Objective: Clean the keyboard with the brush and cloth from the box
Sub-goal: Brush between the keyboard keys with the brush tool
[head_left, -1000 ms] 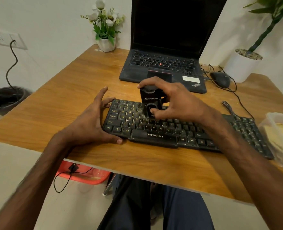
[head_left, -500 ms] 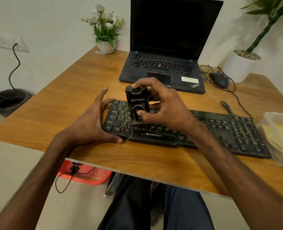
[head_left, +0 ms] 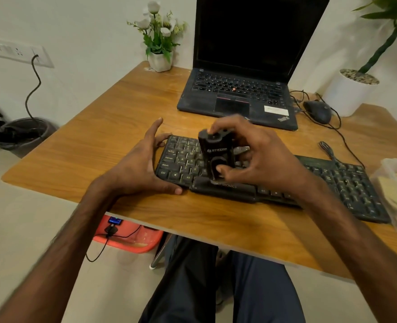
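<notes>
Now right hand (head_left: 262, 159) grips brush (head_left: 216, 150) over keyboard (head_left: 344, 180) — left hand (head_left: 136, 166) spread, touching its end.

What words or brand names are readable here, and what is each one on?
"ThinkPad": laptop, front right corner.
"BRONICS": keyboard front edge; earlier letters unclear.
"Ctrl", "Shift", "Caps Lock", "Alt": keyboard's left keys.
Brush label, in the right hand: blurred, unreadable.
Laptop's white sticker: too blurred.
</notes>
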Motion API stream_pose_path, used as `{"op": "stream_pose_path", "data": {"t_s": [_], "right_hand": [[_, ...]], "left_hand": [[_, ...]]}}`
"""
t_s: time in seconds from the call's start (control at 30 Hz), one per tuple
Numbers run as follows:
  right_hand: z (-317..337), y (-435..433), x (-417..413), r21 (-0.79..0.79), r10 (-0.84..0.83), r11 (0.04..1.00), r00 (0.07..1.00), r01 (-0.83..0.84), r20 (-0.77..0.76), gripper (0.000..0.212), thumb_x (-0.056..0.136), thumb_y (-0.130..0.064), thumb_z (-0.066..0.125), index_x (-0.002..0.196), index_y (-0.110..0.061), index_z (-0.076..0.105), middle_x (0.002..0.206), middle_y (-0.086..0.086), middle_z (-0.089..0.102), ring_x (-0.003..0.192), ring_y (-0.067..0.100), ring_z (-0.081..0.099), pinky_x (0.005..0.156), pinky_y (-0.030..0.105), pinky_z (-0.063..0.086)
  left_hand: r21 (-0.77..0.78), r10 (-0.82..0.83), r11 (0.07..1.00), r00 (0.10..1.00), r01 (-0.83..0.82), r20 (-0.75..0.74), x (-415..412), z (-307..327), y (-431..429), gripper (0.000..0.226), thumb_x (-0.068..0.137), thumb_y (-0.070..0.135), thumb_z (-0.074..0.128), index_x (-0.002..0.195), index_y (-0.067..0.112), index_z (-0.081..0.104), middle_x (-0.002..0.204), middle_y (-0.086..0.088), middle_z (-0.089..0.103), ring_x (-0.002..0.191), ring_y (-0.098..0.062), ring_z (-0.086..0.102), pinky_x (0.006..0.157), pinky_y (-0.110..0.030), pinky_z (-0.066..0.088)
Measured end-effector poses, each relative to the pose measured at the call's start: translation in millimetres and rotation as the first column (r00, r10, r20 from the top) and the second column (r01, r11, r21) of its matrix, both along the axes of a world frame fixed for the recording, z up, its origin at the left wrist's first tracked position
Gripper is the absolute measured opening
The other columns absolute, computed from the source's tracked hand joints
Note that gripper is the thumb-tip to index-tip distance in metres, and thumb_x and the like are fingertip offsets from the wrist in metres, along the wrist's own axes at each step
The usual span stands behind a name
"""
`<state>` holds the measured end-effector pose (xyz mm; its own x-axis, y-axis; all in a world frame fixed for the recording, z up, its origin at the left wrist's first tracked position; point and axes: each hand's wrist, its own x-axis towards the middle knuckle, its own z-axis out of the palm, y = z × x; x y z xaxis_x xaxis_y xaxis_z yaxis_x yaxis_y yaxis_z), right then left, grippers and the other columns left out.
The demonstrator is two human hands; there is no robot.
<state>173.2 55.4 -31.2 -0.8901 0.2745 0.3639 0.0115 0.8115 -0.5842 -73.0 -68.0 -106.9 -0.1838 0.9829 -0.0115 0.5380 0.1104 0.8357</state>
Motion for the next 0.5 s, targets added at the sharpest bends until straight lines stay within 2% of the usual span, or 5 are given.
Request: {"op": "stream_pose_path", "data": {"t_s": [0.17,0.23,0.3,0.37,0.5], "right_hand": [[-18.2,-19.6,-44.3,-0.063,0.022,0.998,0.99,-0.031,-0.143,0.059,0.079,-0.005,0.077,0.129,-0.01,0.046,0.122,-0.009,0.049,0.106,0.009,0.061,0.075,0.016,0.056],[-24.3,-21.1,-51.0,-0.054,0.039,0.997,0.99,-0.047,-0.132,0.058,0.079,-0.004,0.076,0.129,-0.006,0.046,0.125,-0.003,0.049,0.109,0.013,0.06,0.077,0.017,0.057],[-21.4,-14.7,-38.9,-0.042,0.034,0.998,0.994,-0.038,-0.101,0.059,0.08,-0.008,0.076,0.129,-0.011,0.045,0.126,-0.009,0.049,0.111,0.01,0.058,0.078,0.016,0.056],[-17.5,-4.6,-9.6,-0.056,-0.017,0.998,0.999,0.014,-0.039,0.06,0.079,-0.016,0.076,0.129,-0.025,0.043,0.125,-0.026,0.047,0.113,0.004,0.057,0.078,0.016,0.056],[-8.2,19.0,56.9,-0.162,-0.152,0.974,0.987,0.159,0.055,0.063,0.075,-0.012,0.079,0.123,-0.036,0.046,0.126,-0.021,0.05,0.113,0.012,0.061,0.07,0.023,0.06]], "left_hand": [[0.018,-0.006,1.0,1.0,0.006,0.001,3.3,3.4,-2.4,0.156,0.044,0.04,0.1,0.154,0.043,-0.011,0.155,0.019,0.029,0.14,0.003,0.028,0.121,-0.034,0.023],[0.033,-0.018,0.999,1.0,0.018,0.003,3.3,1.8,-2.7,0.155,0.046,0.038,0.1,0.155,0.04,-0.01,0.148,0.029,0.034,0.136,0.011,0.032,0.12,-0.03,0.026],[0.025,-0.02,0.999,1.0,0.02,0.0,2.3,1.1,-3.6,0.156,0.045,0.036,0.099,0.156,0.037,-0.01,0.136,0.041,0.031,0.125,0.026,0.03,0.115,-0.02,0.024],[0.02,-0.011,1.0,1.0,0.011,-0.004,1.1,1.2,-3.5,0.156,0.044,0.039,0.099,0.155,0.039,-0.01,0.138,0.038,0.029,0.12,0.032,0.025,0.114,-0.018,0.021],[0.01,-0.016,1.0,0.999,0.016,-0.035,0.6,2.7,-2.3,0.158,0.039,0.052,0.097,0.154,0.043,-0.01,0.146,0.031,0.024,0.128,0.021,0.026,0.114,-0.021,0.019]]}}
